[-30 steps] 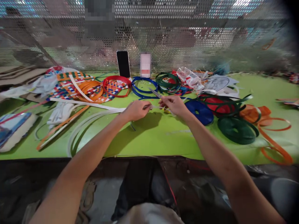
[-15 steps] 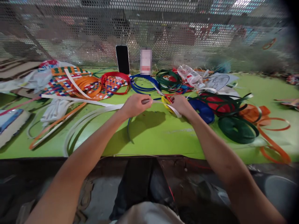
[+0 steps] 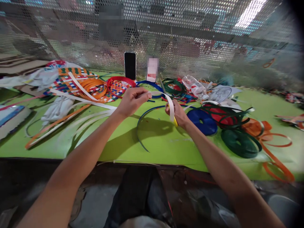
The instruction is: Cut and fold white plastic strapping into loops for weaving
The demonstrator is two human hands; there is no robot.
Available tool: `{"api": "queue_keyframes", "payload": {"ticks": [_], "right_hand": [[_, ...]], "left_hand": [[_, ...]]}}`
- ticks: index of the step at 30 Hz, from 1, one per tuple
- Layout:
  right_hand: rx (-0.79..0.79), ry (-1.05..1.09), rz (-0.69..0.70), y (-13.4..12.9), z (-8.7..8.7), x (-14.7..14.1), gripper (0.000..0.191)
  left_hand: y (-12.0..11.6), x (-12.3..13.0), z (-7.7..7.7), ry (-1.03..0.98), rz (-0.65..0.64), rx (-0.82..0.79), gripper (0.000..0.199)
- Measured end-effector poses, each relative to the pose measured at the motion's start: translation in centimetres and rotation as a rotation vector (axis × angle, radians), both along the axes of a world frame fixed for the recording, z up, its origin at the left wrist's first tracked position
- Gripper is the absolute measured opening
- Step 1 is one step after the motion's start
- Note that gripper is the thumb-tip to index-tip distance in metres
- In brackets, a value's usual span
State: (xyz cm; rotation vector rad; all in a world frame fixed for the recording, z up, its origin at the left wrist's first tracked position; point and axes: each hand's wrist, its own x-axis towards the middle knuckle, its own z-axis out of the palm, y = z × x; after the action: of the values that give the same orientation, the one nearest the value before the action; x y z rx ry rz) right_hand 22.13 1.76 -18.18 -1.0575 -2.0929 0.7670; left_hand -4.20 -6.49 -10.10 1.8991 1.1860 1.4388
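Observation:
My left hand point(image 3: 133, 100) is raised over the table, thumb and fingers pinched on a white plastic strip point(image 3: 170, 107). From those fingertips the strip arches rightward, and its free end hangs down in front of my right hand point(image 3: 178, 114). That hand is closed around scissors with a yellow handle point(image 3: 176, 122); their blades point up and away. Whether my right fingers also touch the strip, I cannot tell. Longer white strips point(image 3: 95, 118) trail left behind my left wrist. Below my hands, a thin blue strip point(image 3: 138, 128) curves on the green tabletop point(image 3: 123, 148).
At the left lie an orange coil point(image 3: 93, 88) and a multicoloured woven piece point(image 3: 64, 85). To the right are a blue coil point(image 3: 206, 123), a dark green coil point(image 3: 239, 144) and orange strips point(image 3: 276, 158). Two phones, one a black phone point(image 3: 130, 66), stand before a perforated metal screen point(image 3: 190, 34).
The white strip now arches higher and its end droops before my right hand. My hands have moved slightly apart, the scissors blades are tilted more upright, and the camera view has shifted.

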Motion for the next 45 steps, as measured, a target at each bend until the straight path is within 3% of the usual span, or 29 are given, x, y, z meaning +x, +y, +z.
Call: {"api": "queue_keyframes", "payload": {"ticks": [11,15,20,23,31,38,45], "right_hand": [[-0.211,0.146,0.161,-3.3,1.9,-1.7,0.043],[-0.338,0.157,0.163,-3.7,2.5,-1.7,0.048],[-0.376,0.122,0.122,-3.8,2.5,-1.5,0.048],[-0.313,0.051,0.089,-3.5,2.2,-1.2,0.048],[0.103,-0.036,-0.039,-2.9,1.8,-0.7,0.052],[0.004,0.03,0.009,-3.7,2.5,-1.1,0.054],[0.046,-0.057,-0.02,-4.3,3.0,-1.5,0.055]], "left_hand": [[1.6,-0.6,-1.0,-0.309,0.08,0.012,0.028],[1.7,-0.7,-0.9,-0.35,0.122,-0.016,0.029],[1.6,-0.9,-0.8,-0.34,0.131,-0.011,0.032],[1.5,-0.9,-0.8,-0.349,0.131,-0.002,0.03],[1.7,-0.9,-1.0,-0.336,0.162,0.027,0.029],[1.8,-0.5,-1.3,-0.392,0.134,-0.011,0.023],[1.0,0.1,-0.9,-0.442,0.074,-0.094,0.023]]}}
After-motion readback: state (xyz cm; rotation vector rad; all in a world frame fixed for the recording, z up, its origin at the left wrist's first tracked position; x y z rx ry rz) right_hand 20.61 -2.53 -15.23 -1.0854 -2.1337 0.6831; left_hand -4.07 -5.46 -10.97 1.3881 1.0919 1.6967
